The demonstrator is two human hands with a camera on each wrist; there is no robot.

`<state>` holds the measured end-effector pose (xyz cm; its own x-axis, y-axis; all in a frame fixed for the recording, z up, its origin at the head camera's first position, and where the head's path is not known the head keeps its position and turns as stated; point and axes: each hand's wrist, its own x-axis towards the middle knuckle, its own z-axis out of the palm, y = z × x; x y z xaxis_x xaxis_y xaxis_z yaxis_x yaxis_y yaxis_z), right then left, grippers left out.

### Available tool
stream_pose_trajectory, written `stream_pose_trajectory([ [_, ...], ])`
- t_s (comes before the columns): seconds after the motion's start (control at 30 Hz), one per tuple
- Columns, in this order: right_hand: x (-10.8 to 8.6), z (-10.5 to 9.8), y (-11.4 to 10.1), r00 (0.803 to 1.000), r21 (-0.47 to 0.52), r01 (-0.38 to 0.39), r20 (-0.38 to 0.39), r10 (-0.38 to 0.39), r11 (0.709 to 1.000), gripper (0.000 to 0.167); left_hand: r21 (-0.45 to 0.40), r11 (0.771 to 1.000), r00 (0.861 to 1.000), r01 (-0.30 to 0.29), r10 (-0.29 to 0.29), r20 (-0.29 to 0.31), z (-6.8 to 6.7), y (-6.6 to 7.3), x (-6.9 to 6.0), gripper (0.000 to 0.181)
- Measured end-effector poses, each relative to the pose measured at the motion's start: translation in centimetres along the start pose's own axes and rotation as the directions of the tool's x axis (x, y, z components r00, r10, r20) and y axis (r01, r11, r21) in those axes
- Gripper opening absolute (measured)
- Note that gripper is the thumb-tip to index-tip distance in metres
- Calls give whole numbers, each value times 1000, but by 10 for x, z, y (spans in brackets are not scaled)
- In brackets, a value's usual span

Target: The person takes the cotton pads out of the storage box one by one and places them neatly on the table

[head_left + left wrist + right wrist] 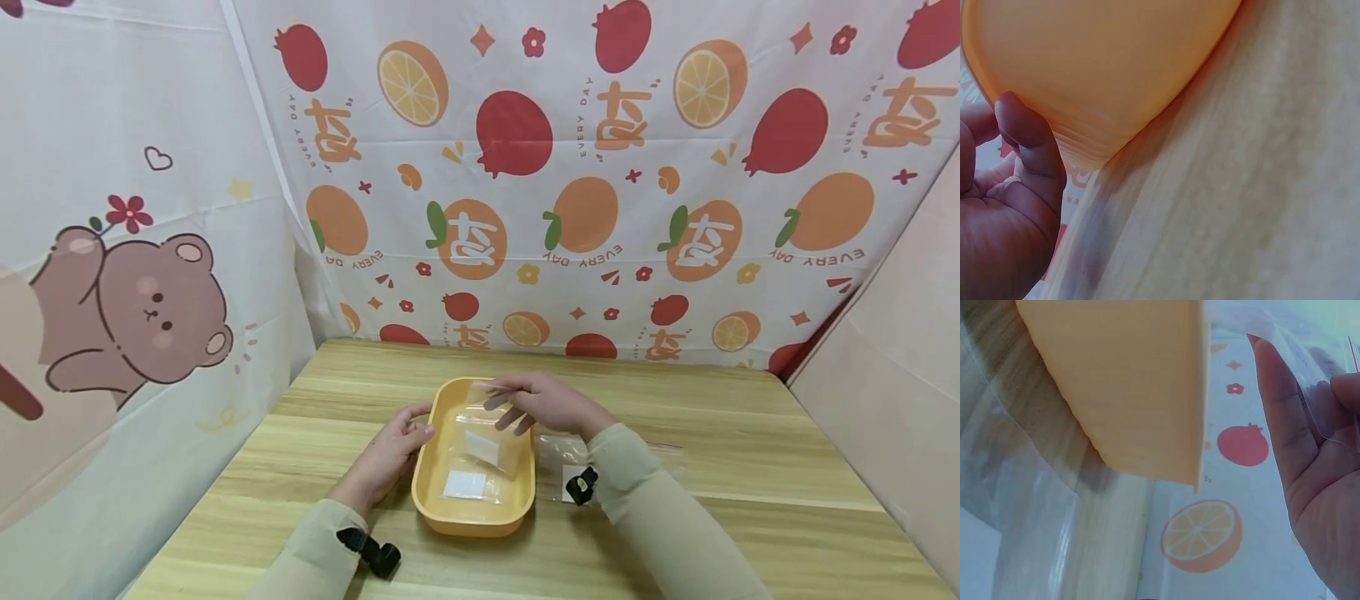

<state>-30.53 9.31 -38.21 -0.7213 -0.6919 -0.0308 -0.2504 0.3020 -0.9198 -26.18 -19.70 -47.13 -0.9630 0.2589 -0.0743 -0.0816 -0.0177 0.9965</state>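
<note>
Bag (484, 447) hangs from the right hand (549, 403) over the yellow tray (477, 527).

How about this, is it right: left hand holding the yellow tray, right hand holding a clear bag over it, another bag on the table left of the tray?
Not quite: the other bag lies on the table right of the yellow tray, as the head view shows. The left hand does hold the tray, and the right hand a clear bag over it.

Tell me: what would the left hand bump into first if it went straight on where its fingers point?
The yellow tray, most likely at once: the left hand is touching its left side.
</note>
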Motion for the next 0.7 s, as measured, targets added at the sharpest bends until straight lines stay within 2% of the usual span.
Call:
stream_pose_trajectory([
  [0.2,-7,-8,-7,999,30,35,5,-36,999,43,-2,1000,1000,0,0,10,-1,0,1,53],
  [0.43,-17,-16,-17,997,-1,79,-7,-79,997,43,-6,1000,1000,-4,4,11,-1,0,0,54],
  [0.7,-36,-28,-25,991,-4,129,-44,-129,992,42,3,1000,1000,-11,11,7,0,1,-1,52],
])
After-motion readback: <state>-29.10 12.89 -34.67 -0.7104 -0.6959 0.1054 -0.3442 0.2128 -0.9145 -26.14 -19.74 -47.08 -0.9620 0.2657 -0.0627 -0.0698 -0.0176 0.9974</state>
